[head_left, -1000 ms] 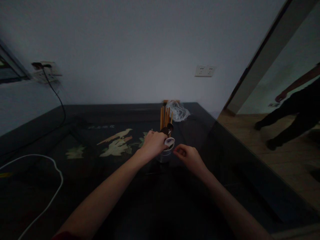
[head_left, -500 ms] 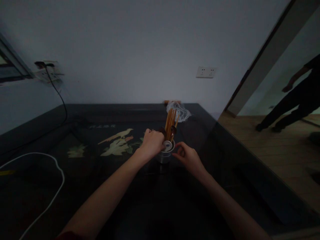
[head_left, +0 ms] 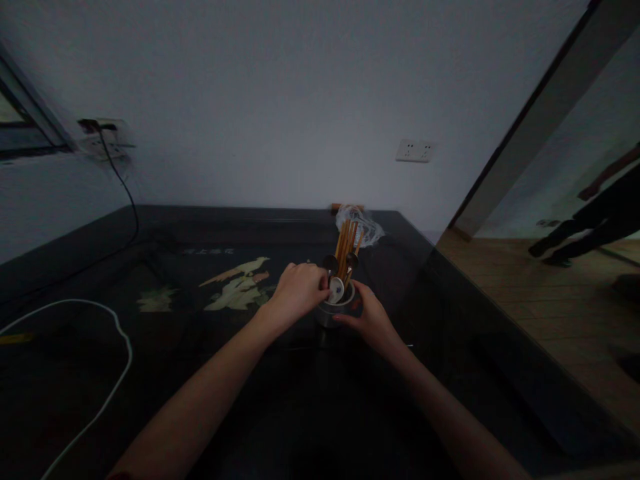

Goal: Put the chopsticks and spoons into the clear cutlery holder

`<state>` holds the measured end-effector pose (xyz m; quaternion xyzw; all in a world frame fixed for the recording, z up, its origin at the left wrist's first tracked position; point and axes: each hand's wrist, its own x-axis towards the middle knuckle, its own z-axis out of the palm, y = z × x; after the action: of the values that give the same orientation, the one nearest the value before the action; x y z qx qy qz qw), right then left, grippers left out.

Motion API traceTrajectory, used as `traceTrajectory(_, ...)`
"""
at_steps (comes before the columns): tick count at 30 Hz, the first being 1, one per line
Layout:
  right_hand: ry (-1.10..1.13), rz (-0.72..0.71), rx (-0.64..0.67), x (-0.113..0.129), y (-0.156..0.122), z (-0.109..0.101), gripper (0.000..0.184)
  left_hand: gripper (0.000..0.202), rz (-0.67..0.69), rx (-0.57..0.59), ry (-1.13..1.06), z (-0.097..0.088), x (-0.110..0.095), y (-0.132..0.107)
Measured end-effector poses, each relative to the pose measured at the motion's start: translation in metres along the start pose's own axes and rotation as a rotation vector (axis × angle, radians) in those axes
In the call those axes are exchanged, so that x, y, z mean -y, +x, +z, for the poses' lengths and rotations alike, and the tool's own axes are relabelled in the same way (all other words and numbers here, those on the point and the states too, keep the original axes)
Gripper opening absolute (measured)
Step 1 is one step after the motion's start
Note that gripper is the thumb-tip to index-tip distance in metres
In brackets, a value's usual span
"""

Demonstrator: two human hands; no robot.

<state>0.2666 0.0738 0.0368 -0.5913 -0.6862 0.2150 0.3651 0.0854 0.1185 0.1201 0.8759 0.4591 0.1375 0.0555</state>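
A metal cup (head_left: 327,317) stands on the dark table with several wooden chopsticks (head_left: 346,247) upright in it. Two dark rounded spoon bowls, a left one (head_left: 330,263) and a right one (head_left: 352,261), stick up beside the chopsticks. At the cup's mouth sits a round white piece (head_left: 337,290) with dark marks; its kind is unclear. My left hand (head_left: 301,287) is closed, with its fingertips pinching at the left edge of this piece. My right hand (head_left: 373,319) grips the cup's right side, thumb in front and fingers by the rim.
Behind the cup lie a crumpled clear plastic bag (head_left: 367,230) and a brown roll-like object (head_left: 345,207) against the wall. A white cable (head_left: 127,353) curves over the table's left side. Off to the right, a person (head_left: 600,217) in dark clothes stands on the wooden floor.
My right hand has closed in on the cup, its thumb now against the front. My left hand has shifted slightly left and down, and the white piece is tilted more upright.
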Motion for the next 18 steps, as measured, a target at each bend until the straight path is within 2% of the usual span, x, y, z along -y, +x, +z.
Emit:
traceTrajectory(3, 0.072, -0.014, -0.037, -0.001, 0.002, 0.005, 0.068, 0.014, -0.005, -0.15, -0.212, 0.008, 0.013, -0.011)
traceTrajectory(5, 0.124, 0.008, -0.068, -0.001, 0.003, 0.008, 0.069, 0.021, -0.044, -0.301, -0.474, 0.022, 0.021, -0.018)
traceTrajectory(7, 0.173, 0.036, -0.098, -0.001, 0.002, 0.011, 0.074, 0.034, -0.12, -0.367, -0.73, 0.042, 0.027, -0.026)
traceTrajectory(9, 0.212, 0.052, -0.123, -0.001, 0.002, 0.013, 0.079, 0.043, -0.16, -0.308, -0.929, 0.063, 0.028, -0.034)
traceTrajectory(12, 0.219, 0.062, -0.147, 0.001, 0.001, 0.017, 0.079, 0.051, -0.112, -0.239, -1.051, 0.086, 0.022, -0.044)
traceTrajectory(15, 0.175, 0.07, -0.178, 0.004, 0.001, 0.018, 0.076, 0.061, -0.086, -0.246, -1.141, 0.095, 0.013, -0.049)
traceTrajectory(18, 0.126, 0.062, -0.208, 0.007, 0.001, 0.019, 0.071, 0.072, -0.083, -0.25, -1.197, 0.094, 0.008, -0.05)
